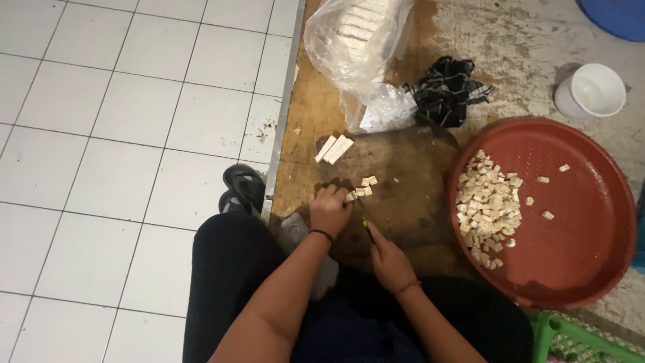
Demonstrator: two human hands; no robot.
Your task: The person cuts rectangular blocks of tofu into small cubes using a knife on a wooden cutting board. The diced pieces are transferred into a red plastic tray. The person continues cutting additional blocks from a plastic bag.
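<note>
The left hand [328,208] is curled down over pale cut pieces [351,196] at the near left of a dark round chopping board [403,195], fingers clenched on them. The right hand [390,259] is closed around the handle of a knife [367,230], whose blade points toward the left hand. A few small cubes [366,185] lie just beyond the fingers, and two longer pale strips [334,148] rest at the board's far left edge. To the right, a red round tray [578,222] holds a heap of cut cubes [487,208]. Farther off lie a clear plastic bag [356,40], a dark checked cloth [447,91] and a white cup [591,91].
</note>
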